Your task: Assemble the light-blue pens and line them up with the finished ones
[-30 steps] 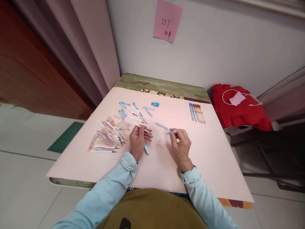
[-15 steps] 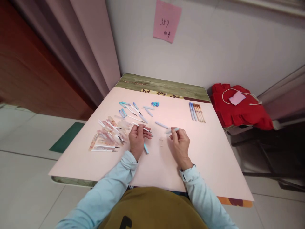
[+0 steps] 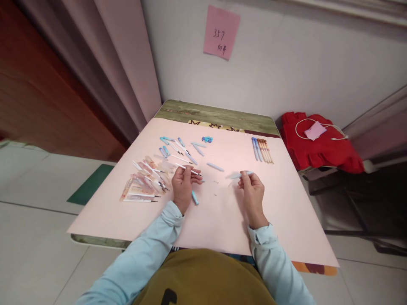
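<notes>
My left hand [image 3: 182, 186] is closed around a thin white pen refill [image 3: 190, 170] whose dark tip points right, and a light blue pen part [image 3: 195, 198] sticks out below its palm. My right hand [image 3: 252, 188] pinches a pale blue pen barrel [image 3: 239, 174] that lies level, pointing left. Between the two hands, small clear bits [image 3: 216, 182] lie on the pink sheet [image 3: 286, 212]. A loose pale blue barrel [image 3: 215, 167] rests just beyond them.
Left of my hands lies a heap of refills and clear wrappers [image 3: 143, 180]. Blue pen parts [image 3: 178, 146] and small blue caps [image 3: 207, 139] are farther back. Several finished pens [image 3: 262, 149] lie in a row at the right. A red bag [image 3: 318, 148] sits beside the table.
My right hand has moved right and slightly away with the pale blue barrel, widening the gap to my left hand. The left hand has stayed nearly still.
</notes>
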A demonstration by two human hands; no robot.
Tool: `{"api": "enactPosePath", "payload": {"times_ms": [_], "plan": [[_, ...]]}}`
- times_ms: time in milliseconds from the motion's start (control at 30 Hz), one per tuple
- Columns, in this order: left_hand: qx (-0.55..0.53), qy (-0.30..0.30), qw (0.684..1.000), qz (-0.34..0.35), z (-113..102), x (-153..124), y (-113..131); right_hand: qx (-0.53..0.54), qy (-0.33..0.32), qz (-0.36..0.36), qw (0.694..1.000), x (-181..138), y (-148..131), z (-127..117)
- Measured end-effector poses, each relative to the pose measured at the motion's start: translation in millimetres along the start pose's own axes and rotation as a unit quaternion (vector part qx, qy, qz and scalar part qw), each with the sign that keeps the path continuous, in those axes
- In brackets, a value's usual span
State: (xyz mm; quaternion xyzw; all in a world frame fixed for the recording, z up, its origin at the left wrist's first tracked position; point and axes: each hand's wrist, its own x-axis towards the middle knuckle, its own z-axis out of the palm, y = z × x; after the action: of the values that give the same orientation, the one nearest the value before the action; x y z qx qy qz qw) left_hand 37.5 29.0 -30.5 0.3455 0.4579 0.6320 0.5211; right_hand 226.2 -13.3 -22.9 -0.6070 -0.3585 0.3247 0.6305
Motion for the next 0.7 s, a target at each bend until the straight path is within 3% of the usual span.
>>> {"api": "enactPosePath", "payload": {"times_ms": [133, 300, 700], "plan": [[-0.064, -0.017, 0.996, -0.06, 5.4, -8.0, 13.6, 0.078, -0.036, 0.008, 0.996, -23.2, -16.1, 16.0], [-0.135, -0.021, 0.979, -0.15, 9.4, -19.4, 31.8, 0.06, -0.04, -0.02, 0.997, -49.3, -29.4, 31.0], [-0.101, -0.041, 0.986, -0.126, 13.4, -33.7, 36.8, 0.076, -0.052, 0.016, 0.996, -58.4, -19.9, 32.9]]}}
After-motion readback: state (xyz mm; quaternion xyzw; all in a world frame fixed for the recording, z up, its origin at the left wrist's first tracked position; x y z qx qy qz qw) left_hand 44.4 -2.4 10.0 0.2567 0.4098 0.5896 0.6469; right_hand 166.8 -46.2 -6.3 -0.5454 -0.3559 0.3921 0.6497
